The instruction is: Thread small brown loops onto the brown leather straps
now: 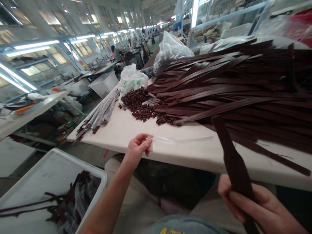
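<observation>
My left hand pinches one end of a clear plastic sleeve, a long narrow strip stretching right across the table's front. In my right hand is a dark brown leather strap, gripped near its wide part, its narrower end pointing up and away from me. The strap and the sleeve are apart. Beyond the hands lies a heap of small brown loops, and to its right a big pile of brown straps.
Several straps in clear sleeves lie at the table's left end. A white bin at lower left holds strips and plastic. White plastic bags stand behind the loops. A person is far off.
</observation>
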A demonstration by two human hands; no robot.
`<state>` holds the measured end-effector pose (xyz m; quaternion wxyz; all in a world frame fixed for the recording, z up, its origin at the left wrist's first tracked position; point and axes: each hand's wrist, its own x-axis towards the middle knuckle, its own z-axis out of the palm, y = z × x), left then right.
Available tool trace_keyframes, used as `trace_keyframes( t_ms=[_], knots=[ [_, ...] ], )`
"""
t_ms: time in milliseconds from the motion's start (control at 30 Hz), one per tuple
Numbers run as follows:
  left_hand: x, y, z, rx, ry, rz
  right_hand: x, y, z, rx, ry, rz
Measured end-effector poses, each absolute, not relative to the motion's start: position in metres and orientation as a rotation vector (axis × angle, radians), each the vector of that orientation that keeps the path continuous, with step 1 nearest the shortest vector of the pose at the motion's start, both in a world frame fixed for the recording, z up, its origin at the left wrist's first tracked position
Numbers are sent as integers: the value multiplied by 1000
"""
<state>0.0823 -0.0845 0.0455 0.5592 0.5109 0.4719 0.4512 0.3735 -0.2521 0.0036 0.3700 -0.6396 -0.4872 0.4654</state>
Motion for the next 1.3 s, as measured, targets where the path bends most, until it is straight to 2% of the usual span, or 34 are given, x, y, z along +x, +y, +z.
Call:
trace_keyframes(
  t_ms=[100, 233, 333, 567, 933, 1133, 1300],
  knots=[
    [92, -99, 57, 1253, 1037, 914, 353, -219, 35, -1334, -1206, 1379],
    [105, -118, 68, 1131, 922, 937, 309, -194, 52, -1190, -1395, 1217],
    [115, -131, 69, 933, 883, 964, 287, -191, 42, -1189, -1454, 1089],
    [116, -150, 48, 682, 878, 1062, 266, -198, 14, -1189, -1466, 1263],
    [102, -172, 35, 377, 900, 1216, 247, -202, 5, -1195, -1445, 1421],
    [90, -180, 21, 109, 947, 1249, 228, -201, -5, -1202, -1310, 1668],
    [62, -192, -8, 61, 1029, 1211, 229, -189, -16, -1224, -1243, 1941]
  ],
)
